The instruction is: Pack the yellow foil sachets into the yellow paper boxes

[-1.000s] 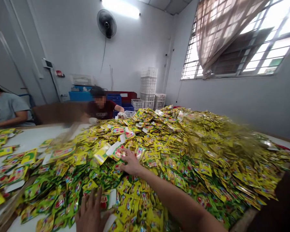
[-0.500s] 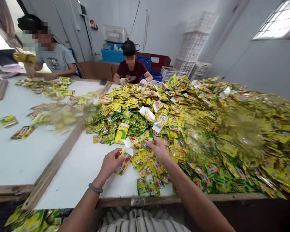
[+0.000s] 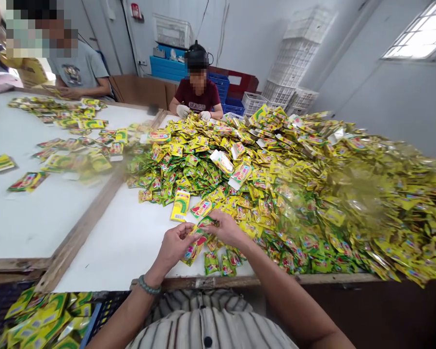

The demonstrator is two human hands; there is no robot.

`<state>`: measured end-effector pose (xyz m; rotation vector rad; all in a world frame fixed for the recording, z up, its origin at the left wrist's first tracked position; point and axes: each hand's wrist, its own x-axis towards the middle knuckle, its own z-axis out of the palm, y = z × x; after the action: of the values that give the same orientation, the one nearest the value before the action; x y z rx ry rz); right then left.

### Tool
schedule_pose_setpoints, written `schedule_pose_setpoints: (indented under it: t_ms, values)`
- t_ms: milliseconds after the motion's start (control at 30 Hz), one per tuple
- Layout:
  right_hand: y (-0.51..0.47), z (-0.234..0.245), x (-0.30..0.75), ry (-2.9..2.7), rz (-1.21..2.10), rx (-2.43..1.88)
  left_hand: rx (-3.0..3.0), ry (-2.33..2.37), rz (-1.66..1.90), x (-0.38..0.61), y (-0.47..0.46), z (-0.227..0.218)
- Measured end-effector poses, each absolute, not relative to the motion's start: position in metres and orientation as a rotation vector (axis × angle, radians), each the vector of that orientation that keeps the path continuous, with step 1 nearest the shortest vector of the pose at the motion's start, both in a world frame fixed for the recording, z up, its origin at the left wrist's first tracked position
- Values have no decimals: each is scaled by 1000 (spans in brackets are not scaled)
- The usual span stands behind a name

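Observation:
A huge heap of small yellow and green sachets [image 3: 294, 174] covers the white table [image 3: 131, 242]. My left hand [image 3: 174, 245] is closed round a small stack of sachets [image 3: 194, 247] held just above the table's near edge. My right hand [image 3: 227, 228] meets it from the right, its fingers pinching a sachet at the top of the same stack. A few loose sachets [image 3: 218, 264] lie on the table under my hands.
Two other people work at the far side, one in a dark red shirt [image 3: 198, 99] with white gloves, one in grey [image 3: 80, 70]. A second white table [image 3: 32, 213] at the left holds scattered sachets. A blue crate [image 3: 43, 320] of sachets sits below left. White crates [image 3: 294, 63] stand stacked behind.
My view dropped from the room to the table edge. My right hand drew back from the heap and joined the left, which now holds a small stack of sachets.

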<state>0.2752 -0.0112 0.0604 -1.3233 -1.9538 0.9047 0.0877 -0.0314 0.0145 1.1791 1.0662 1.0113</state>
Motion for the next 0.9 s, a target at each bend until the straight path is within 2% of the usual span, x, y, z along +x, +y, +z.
schedule_pose_setpoints:
  t_ms: [167,300,433,667,900]
  values:
    - [-21,42,263,-1740,836,-1462,1073,1041,990,90,-32,16]
    - [-35,34,257,-2001,681,-1439,1019,1044,1010,89,-34,9]
    - [-46,35,252,-2153,830,-1464,1096,1075,972,90,-40,-2]
    - [-43,38,248,-2210,791,-1551,1167,1056,836,81,-54,5]
    - [-27,40,241,-2307,1006,-1362,1300,971,706,70,-67,-2]
